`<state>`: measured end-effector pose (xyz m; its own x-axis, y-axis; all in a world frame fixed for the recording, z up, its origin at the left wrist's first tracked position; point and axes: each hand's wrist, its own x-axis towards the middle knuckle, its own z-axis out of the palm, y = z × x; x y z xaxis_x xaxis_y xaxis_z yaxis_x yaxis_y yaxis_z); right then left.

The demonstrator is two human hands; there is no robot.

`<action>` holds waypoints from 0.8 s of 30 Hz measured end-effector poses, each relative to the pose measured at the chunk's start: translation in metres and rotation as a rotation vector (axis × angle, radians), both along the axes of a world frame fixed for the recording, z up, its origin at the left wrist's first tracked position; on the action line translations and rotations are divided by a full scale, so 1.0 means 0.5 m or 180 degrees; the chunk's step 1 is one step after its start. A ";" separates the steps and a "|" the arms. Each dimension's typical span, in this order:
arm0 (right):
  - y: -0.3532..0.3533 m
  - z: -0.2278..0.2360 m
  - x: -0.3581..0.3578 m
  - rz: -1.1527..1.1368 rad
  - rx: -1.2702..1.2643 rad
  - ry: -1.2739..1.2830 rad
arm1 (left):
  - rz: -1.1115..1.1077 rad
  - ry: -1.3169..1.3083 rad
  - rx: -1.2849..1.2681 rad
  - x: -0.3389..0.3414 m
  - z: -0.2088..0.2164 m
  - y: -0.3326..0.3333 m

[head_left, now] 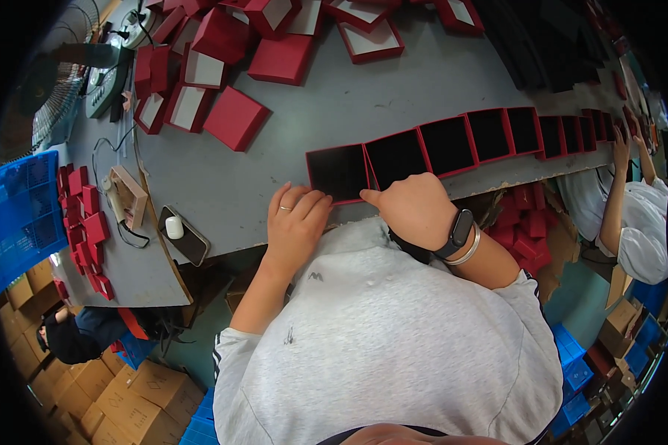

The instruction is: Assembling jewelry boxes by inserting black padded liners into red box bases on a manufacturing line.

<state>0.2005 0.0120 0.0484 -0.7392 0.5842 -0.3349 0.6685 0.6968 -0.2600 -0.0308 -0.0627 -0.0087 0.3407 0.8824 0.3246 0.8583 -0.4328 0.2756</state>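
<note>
A row of shallow red boxes with black insides runs along the near table edge. The leftmost red box (338,169) has a smooth dark inside, and a narrow gap parts it from the adjoining box (398,157). At that leftmost box's near left corner, my left hand (298,221) has its fingers closed over the rim. My right hand (417,210) is curled, its thumb touching the near right corner of the same box. Something black shows under my right hand and wrist; what the curled fingers hold is hidden.
Red lids with white insides (280,59) are heaped at the back left of the grey table (304,107). A phone with a white case (183,233) lies left. Small red boxes (85,222) and a fan (67,81) stand beyond. A co-worker's arms (617,185) show at right.
</note>
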 end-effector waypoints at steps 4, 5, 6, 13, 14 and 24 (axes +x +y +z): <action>-0.008 -0.001 -0.003 0.0015 0.0063 -0.0008 | -0.0040 0.0154 -0.0203 0.002 0.011 0.010; -0.012 0.000 -0.003 0.0005 0.0062 0.0018 | -0.0072 0.0152 -0.0230 0.001 0.011 0.011; -0.016 0.001 -0.003 -0.0008 0.0061 0.0043 | -0.0087 0.0153 -0.0235 0.000 0.010 0.010; -0.018 -0.015 -0.012 0.0065 -0.0039 0.0029 | 0.0224 0.0590 -0.0654 0.025 0.017 0.030; -0.020 -0.012 -0.014 0.0056 -0.0052 -0.0012 | 0.0264 0.0723 -0.0769 0.028 0.012 0.032; -0.020 -0.016 -0.004 -0.0029 -0.0167 -0.0007 | 0.0282 0.1195 -0.0590 0.035 -0.002 0.030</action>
